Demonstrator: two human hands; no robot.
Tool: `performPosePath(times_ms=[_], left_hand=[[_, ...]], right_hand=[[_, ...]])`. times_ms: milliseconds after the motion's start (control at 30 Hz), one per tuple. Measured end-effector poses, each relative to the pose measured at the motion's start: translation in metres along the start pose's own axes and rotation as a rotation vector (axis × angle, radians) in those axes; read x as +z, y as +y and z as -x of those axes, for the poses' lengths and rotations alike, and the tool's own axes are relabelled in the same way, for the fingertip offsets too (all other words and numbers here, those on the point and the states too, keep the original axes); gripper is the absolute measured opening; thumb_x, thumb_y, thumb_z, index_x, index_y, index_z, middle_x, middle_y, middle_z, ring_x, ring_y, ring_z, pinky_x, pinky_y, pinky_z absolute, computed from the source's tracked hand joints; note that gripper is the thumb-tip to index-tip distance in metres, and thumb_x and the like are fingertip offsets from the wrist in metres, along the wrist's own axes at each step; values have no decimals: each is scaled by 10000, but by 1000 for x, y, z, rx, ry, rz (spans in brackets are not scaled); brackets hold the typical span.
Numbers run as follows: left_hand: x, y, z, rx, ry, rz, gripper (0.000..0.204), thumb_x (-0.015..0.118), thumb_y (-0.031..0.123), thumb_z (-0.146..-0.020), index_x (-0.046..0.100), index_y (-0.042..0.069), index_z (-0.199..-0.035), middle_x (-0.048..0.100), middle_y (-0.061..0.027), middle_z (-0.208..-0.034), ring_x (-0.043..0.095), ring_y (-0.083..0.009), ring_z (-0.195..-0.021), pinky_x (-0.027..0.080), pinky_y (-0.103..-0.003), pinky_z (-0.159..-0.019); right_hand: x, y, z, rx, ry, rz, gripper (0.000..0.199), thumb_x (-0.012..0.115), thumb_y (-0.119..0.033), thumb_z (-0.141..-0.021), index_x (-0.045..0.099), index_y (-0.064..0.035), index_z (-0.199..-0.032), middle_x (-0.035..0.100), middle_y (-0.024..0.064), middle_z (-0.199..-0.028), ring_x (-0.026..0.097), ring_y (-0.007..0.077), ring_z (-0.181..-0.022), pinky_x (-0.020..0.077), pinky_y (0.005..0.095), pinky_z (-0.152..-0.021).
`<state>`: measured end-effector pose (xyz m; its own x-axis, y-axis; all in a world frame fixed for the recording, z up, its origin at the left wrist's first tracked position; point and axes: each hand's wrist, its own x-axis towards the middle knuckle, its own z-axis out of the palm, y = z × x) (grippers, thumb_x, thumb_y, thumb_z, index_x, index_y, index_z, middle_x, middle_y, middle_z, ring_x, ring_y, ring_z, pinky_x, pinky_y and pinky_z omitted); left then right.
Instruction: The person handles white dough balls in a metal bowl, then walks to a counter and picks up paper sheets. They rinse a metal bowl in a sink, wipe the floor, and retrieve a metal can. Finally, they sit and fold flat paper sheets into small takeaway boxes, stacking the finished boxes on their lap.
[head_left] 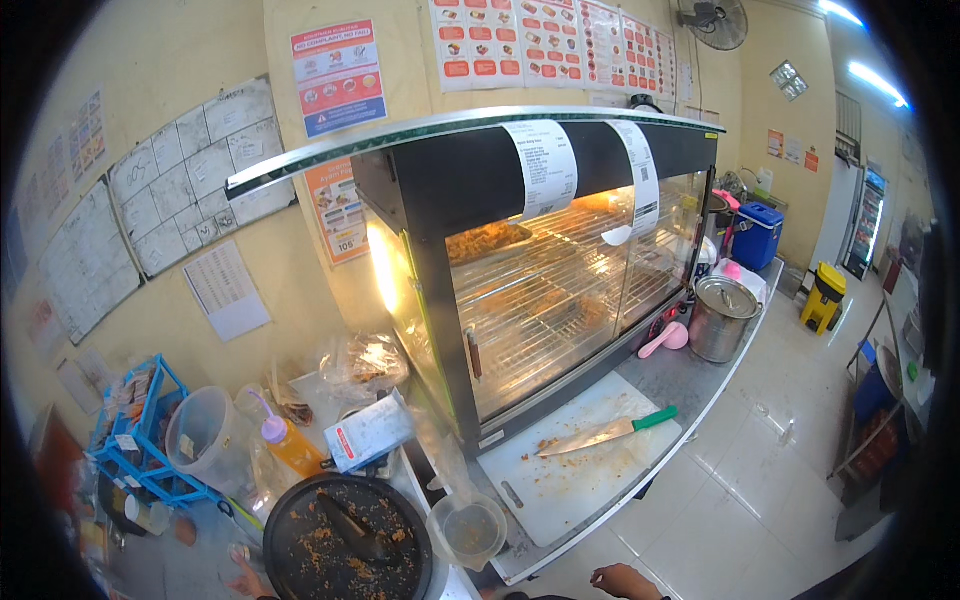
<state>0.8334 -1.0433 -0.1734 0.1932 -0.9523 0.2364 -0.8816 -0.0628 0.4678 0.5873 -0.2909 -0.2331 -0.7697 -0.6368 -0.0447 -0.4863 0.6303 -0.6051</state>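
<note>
At the lower edge, my left hand (246, 579) is beside a round black mortar (286, 556); its fingers look spread, near a small pale thing (239, 552) that I cannot make out. Orange-brown crumbs and a dark pestle (350, 530) lie in the mortar. My right hand (622, 581) is low over the floor side of the counter, fingers curled, with nothing visible in them. A green-handled knife (600, 432) rests on a white cutting board (545, 515) strewn with crumbs. Between mortar and board stands a clear plastic container (468, 530).
A glass-fronted food warmer (540, 330) with fried food stands behind the board, two paper slips (545, 170) hanging from its top. Right of it are a steel pot (722, 325) and pink scoop (668, 338). A sauce bottle (292, 447), clear tub (205, 445) and blue rack (140, 440) are left.
</note>
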Motion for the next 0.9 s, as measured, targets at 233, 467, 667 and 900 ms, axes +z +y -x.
performPosePath(times_ms=[233,467,667,900], left_hand=[[-66,-76,61,154,281,-197,414,490,395,-861,622,35,-1017,597,-176,-1104,492,-364,-1100,356,-483,-949],[-118,-209,304,-107,-346,-591,742,326,596,-888,317,46,-1386,235,-160,-1459,137,-349,-1359,58,-448,-1104],[-127,-205,543,-76,-444,-206,683,389,539,-878,346,52,-1355,300,-150,-1402,225,-317,-1291,144,-425,-1041],[-168,-131,707,-189,-716,364,618,462,472,-867,380,57,-1318,377,-139,-1335,328,-281,-1212,245,-398,-967]], right_hand=[[-73,-26,2,285,-26,-34,186,594,-248,-705,662,-112,-811,642,140,-862,597,345,-837,483,448,-721],[-83,58,-3,-326,227,-212,421,457,90,-678,523,-51,-1069,577,207,-1003,562,390,-868,455,480,-744],[-126,146,-17,-167,-318,-16,215,455,-36,-762,584,-34,-935,611,230,-912,570,392,-886,457,498,-738],[-192,140,26,-204,-305,100,152,499,-116,-748,639,-169,-725,611,139,-622,602,363,-641,479,466,-611]])
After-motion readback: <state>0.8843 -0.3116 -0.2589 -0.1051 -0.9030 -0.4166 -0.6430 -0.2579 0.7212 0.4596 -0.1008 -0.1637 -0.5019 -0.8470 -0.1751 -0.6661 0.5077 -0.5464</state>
